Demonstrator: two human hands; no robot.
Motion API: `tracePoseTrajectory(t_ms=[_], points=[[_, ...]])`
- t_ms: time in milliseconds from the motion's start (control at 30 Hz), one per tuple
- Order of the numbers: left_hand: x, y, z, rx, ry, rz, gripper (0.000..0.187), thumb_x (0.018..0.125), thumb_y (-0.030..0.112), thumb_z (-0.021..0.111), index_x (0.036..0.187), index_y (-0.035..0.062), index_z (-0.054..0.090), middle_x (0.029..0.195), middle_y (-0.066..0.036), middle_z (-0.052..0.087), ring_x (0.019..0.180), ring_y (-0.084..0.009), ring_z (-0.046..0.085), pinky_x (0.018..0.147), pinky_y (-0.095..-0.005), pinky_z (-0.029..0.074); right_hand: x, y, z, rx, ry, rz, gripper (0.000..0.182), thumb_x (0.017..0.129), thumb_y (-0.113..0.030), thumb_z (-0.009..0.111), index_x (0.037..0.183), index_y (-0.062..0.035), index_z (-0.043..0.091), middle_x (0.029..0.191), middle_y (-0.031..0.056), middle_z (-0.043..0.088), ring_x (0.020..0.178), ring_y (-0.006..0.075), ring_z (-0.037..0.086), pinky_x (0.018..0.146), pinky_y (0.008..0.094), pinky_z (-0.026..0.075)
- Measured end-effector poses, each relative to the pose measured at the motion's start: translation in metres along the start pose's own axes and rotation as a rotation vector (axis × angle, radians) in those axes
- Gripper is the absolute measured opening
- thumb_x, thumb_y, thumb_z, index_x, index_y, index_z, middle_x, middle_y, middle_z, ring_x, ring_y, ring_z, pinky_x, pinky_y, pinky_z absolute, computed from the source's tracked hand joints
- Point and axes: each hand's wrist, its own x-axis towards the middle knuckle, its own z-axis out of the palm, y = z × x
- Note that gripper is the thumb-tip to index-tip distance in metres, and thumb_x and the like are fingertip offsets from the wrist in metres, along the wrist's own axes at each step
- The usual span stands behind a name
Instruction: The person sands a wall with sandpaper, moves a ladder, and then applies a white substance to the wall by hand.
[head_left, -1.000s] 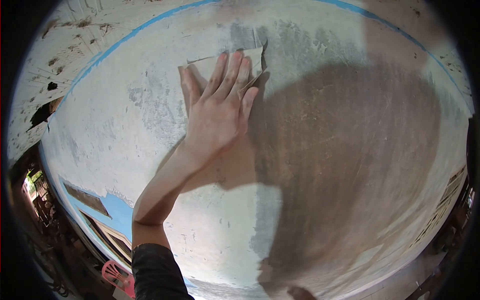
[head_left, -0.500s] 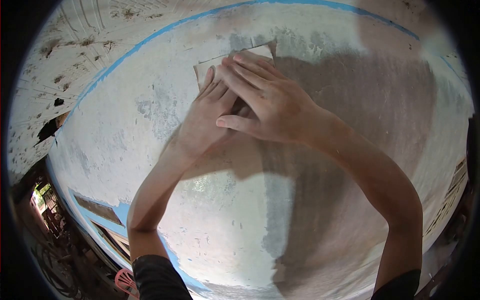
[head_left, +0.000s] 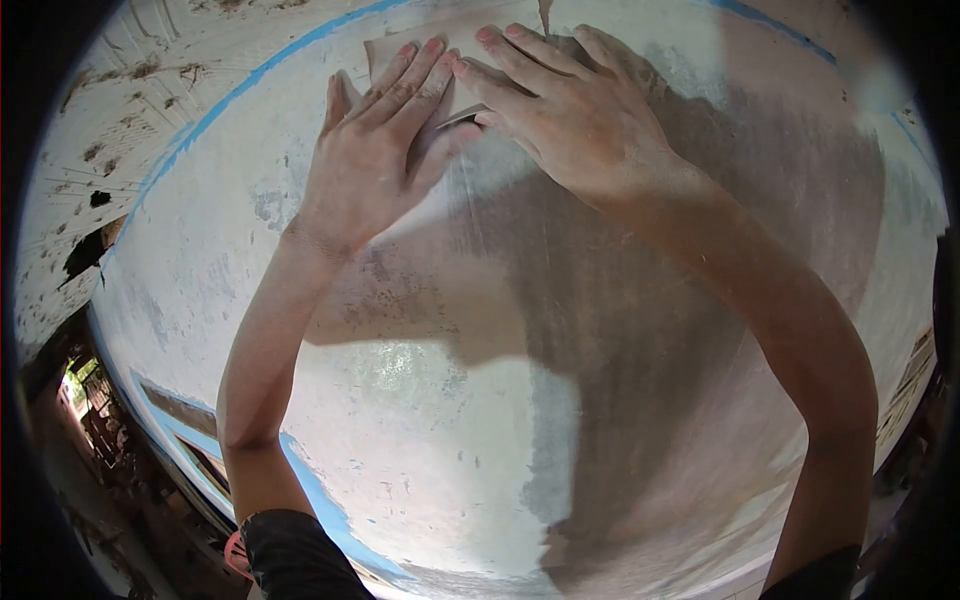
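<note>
Both my hands are raised high against a patchy white-and-grey wall [head_left: 400, 430], over a pale sheet that looks like sandpaper [head_left: 384, 50]. My left hand [head_left: 372, 160] lies on the sheet's left part, fingers stretched out and thumb pointing right. On its right part, my right hand [head_left: 590, 125] rests flat with fingers apart. The fingertips of the two hands nearly meet. Between them, the sheet's lower edge lifts slightly from the wall. Pale dust coats the fingers. Most of the sheet is hidden beneath the hands.
A blue painted line [head_left: 235, 95] borders the wall at upper left. Beyond it is a pitted, cracked white surface [head_left: 100, 120] with dark holes. Openings with blue frames [head_left: 195, 440] and a red plastic chair [head_left: 236, 553] are at lower left. Shadows of my arms fall across the wall.
Both hands have slid upward along the wall with the sheet. They were overlapping before; now they are side by side, the left hand further left and its thumb spread out.
</note>
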Motion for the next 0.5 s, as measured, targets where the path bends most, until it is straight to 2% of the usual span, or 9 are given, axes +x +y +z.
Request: tracePoseTrajectory(t_ms=[100, 200, 300, 400, 433, 500], points=[[-0.01, 0.007, -0.003, 0.032, -0.016, 0.035, 0.048, 0.098, 0.037, 0.06, 0.14, 0.015, 0.057, 0.148, -0.003, 0.053, 0.137, -0.0258, 0.049, 0.115, -0.0611, 0.03, -0.008, -0.006, 0.016, -0.035, 0.138, -0.065, 0.045, 0.098, -0.025, 0.058, 0.139, -0.0086, 0.053, 0.145, 0.0075, 0.053, 0.137, 0.0223, 0.045, 0.119, 0.0496, 0.027], [-0.036, 0.032, -0.015, 0.037, -0.052, 0.021, 0.044, 0.097, 0.035, 0.061, 0.136, 0.0153, 0.061, 0.142, -0.002, 0.058, 0.135, -0.0246, 0.051, 0.116, -0.0597, 0.03, -0.039, -0.025, 0.012, 0.174, 0.224, -0.129, 0.036, 0.097, -0.019, 0.058, 0.131, -0.0082, 0.06, 0.14, 0.0059, 0.058, 0.136, 0.0204, 0.047, 0.12, 0.0506, 0.025], [-0.032, 0.026, -0.007, 0.05, 0.001, 0.034, 0.04, 0.097, 0.033, 0.062, 0.134, 0.0153, 0.063, 0.139, -0.002, 0.061, 0.133, -0.0236, 0.053, 0.117, -0.0586, 0.03, -0.035, -0.023, 0.013, 0.127, 0.323, -0.138, 0.031, 0.095, -0.021, 0.06, 0.122, -0.007, 0.066, 0.132, 0.0052, 0.063, 0.133, 0.019, 0.05, 0.118, 0.0498, 0.029], [0.002, 0.002, 0.003, 0.147, 0.099, 0.028, 0.037, 0.098, 0.036, 0.06, 0.13, 0.0171, 0.065, 0.136, -0.002, 0.063, 0.13, -0.021, 0.056, 0.116, -0.0593, 0.031, 0.007, -0.002, 0.019, -0.062, 0.371, -0.13, 0.028, 0.092, -0.024, 0.063, 0.113, -0.0056, 0.071, 0.124, 0.0051, 0.067, 0.126, 0.0189, 0.055, 0.113, 0.0482, 0.039], [0.009, -0.002, 0.004, 0.191, 0.134, 0.021, 0.036, 0.099, 0.038, 0.059, 0.128, 0.018, 0.066, 0.135, -0.001, 0.064, 0.129, -0.0199, 0.058, 0.116, -0.0598, 0.032, 0.015, 0.004, 0.012, -0.097, 0.181, -0.128, 0.036, 0.1, -0.026, 0.053, 0.133, -0.0119, 0.061, 0.142, 0.002, 0.058, 0.141, 0.019, 0.042, 0.124, 0.0505, 0.018], [0.005, -0.003, 0.007, 0.177, 0.149, 0.049, 0.036, 0.099, 0.039, 0.059, 0.127, 0.0185, 0.067, 0.133, -0.001, 0.065, 0.127, -0.0197, 0.059, 0.116, -0.0595, 0.032, 0.011, 0.005, 0.008, -0.083, 0.183, -0.141, 0.036, 0.099, -0.024, 0.055, 0.132, -0.0115, 0.062, 0.142, 0.0024, 0.058, 0.14, 0.0187, 0.045, 0.123, 0.0509, 0.019]])
